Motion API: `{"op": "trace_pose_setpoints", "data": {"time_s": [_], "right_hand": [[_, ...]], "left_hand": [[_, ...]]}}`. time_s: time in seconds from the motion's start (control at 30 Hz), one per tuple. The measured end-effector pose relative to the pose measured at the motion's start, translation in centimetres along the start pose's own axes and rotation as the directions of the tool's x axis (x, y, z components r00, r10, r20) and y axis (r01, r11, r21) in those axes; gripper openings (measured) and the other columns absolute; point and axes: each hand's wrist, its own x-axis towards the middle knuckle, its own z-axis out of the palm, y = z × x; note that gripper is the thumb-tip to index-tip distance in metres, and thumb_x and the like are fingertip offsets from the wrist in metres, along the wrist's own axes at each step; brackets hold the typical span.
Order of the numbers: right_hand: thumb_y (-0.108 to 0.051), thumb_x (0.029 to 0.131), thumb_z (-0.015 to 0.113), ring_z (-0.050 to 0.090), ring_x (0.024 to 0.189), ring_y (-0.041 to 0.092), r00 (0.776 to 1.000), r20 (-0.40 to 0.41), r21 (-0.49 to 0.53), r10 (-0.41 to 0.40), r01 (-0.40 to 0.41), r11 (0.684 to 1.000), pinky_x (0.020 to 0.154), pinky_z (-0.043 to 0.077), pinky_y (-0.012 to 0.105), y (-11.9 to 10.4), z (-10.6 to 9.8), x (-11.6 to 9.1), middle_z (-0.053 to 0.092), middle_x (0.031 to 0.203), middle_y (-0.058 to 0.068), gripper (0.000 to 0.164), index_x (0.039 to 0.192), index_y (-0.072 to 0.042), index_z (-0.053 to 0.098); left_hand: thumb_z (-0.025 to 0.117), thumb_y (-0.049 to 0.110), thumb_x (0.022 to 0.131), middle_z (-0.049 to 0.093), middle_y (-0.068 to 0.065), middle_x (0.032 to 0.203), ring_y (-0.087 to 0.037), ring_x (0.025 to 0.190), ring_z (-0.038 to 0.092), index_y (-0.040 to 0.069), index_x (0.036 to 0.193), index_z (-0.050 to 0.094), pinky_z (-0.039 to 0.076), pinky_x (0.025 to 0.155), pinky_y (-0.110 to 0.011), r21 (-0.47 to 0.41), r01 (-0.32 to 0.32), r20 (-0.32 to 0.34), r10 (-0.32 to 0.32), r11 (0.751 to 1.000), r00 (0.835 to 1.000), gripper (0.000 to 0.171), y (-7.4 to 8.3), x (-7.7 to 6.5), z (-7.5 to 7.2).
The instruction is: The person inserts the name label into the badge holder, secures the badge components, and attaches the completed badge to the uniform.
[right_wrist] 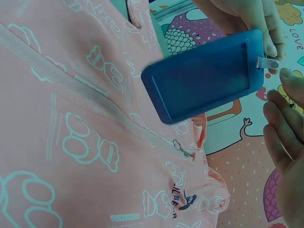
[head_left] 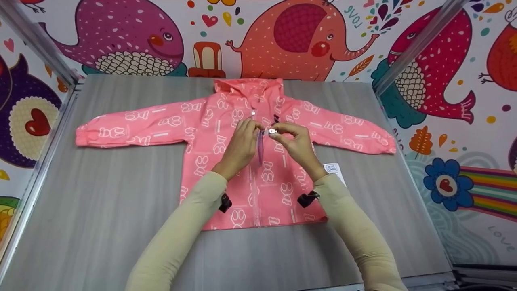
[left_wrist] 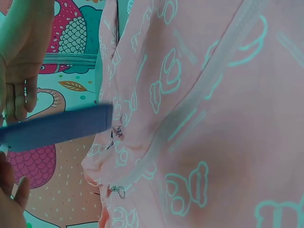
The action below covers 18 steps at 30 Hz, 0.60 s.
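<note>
A blue badge holder (right_wrist: 204, 80) hangs above a pink jacket (head_left: 202, 169) with white bear prints. In the head view the badge holder (head_left: 260, 151) shows edge-on as a thin purple strip. My left hand (head_left: 241, 141) pinches it near its top edge, where a short clear strap leads to a metal clip (head_left: 272, 131). Thumb and forefinger of my right hand (head_left: 297, 141) hold that clip. Beneath, the jacket lies flat, sleeves spread and front zipped. Its zipper pull (right_wrist: 183, 151) sits near the collar.
The jacket lies on a grey wood-grain table (head_left: 117, 202). A white card (head_left: 333, 169) shows beside its right edge, near my right wrist. Behind the table stands a wall (head_left: 226, 28) with cartoon animals, and metal posts (head_left: 420, 44) rise at the back corners.
</note>
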Motion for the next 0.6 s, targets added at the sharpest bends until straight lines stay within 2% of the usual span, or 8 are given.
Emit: {"op": "trace_pose_setpoints", "data": {"time_s": [0.2, 0.37, 0.47, 0.6], "right_hand": [[-0.001, 0.085, 0.074, 0.068, 0.084, 0.007, 0.999, -0.003, -0.001, 0.046, -0.046, 0.999, 0.078, 0.056, 0.025, 0.3, -0.1, 0.1, 0.075, 0.094, 0.012, 0.018, 0.101, 0.008, 0.073], [-0.006, 0.085, 0.075, 0.068, 0.084, 0.013, 0.999, -0.009, -0.031, 0.047, -0.047, 0.998, 0.081, 0.057, 0.030, 2.0, -0.2, 0.6, 0.075, 0.095, 0.012, 0.015, 0.099, -0.002, 0.076], [-0.012, 0.085, 0.077, 0.069, 0.083, 0.015, 1.000, -0.002, -0.033, 0.025, -0.025, 0.999, 0.080, 0.058, 0.032, 2.4, -0.4, 0.7, 0.076, 0.094, 0.011, 0.014, 0.098, -0.007, 0.078], [-0.014, 0.085, 0.077, 0.069, 0.081, 0.015, 1.000, 0.002, -0.030, 0.007, -0.007, 1.000, 0.077, 0.059, 0.033, 2.4, -0.7, 0.7, 0.076, 0.093, 0.011, 0.017, 0.098, -0.003, 0.077]], "left_hand": [[0.038, 0.011, 0.105, 0.061, -0.014, 0.112, -0.028, 0.102, 0.052, 0.000, 0.117, 0.057, 0.043, 0.096, -0.041, -0.050, -0.001, -0.029, -0.001, 0.999, 1.000, 0.025, -0.3, -0.1, 0.0], [0.041, 0.013, 0.105, 0.062, -0.012, 0.112, -0.027, 0.104, 0.053, 0.003, 0.118, 0.057, 0.044, 0.096, -0.040, -0.076, 0.024, -0.057, -0.028, 0.997, 0.998, 0.023, -0.6, -0.3, -0.1], [0.043, 0.017, 0.104, 0.059, -0.013, 0.112, -0.026, 0.104, 0.053, 0.003, 0.122, 0.056, 0.045, 0.096, -0.040, -0.123, 0.038, -0.043, -0.044, 0.992, 0.998, 0.026, -0.9, -0.5, -0.1], [0.047, 0.026, 0.102, 0.054, -0.013, 0.119, -0.030, 0.109, 0.052, 0.006, 0.132, 0.051, 0.045, 0.098, -0.044, -0.208, 0.047, 0.003, -0.048, 0.977, 0.999, 0.037, -1.6, -1.1, -0.3]]}}
